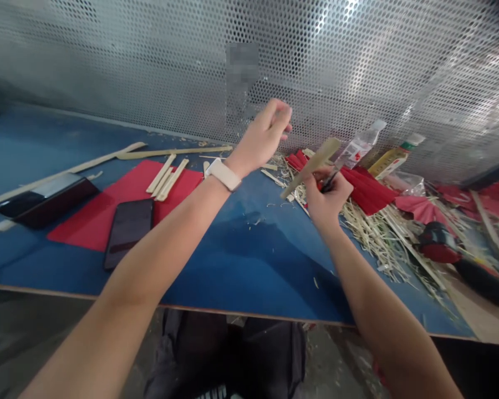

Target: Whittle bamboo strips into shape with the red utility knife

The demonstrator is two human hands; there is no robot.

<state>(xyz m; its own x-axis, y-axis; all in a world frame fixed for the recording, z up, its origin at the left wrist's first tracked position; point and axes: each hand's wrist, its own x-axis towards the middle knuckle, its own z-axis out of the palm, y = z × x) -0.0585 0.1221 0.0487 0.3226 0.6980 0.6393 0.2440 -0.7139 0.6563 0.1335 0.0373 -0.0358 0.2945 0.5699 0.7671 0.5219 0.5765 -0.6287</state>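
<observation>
My left hand (274,124) is raised above the back of the table, its fingers curled together. Whatever they may hold is hidden or too small to make out. A pale band circles that wrist. Farther right, my right hand (328,194) is closed on a flat bamboo strip (315,166), which slants up to the right. A dark tool with a red-orange part (327,184) also shows between those fingers, its kind unclear. Just behind this hand lie red cloth or paper (368,191) and a heap of thin bamboo shavings (370,235).
Short bamboo pieces (166,180) lie on a red sheet (125,191), beside a phone (128,230). Long strips (83,166) and a dark box-like object (45,199) are left. Two bottles (360,145) lean near the perforated metal wall (170,72). A black-and-red power tool (441,244) lies right.
</observation>
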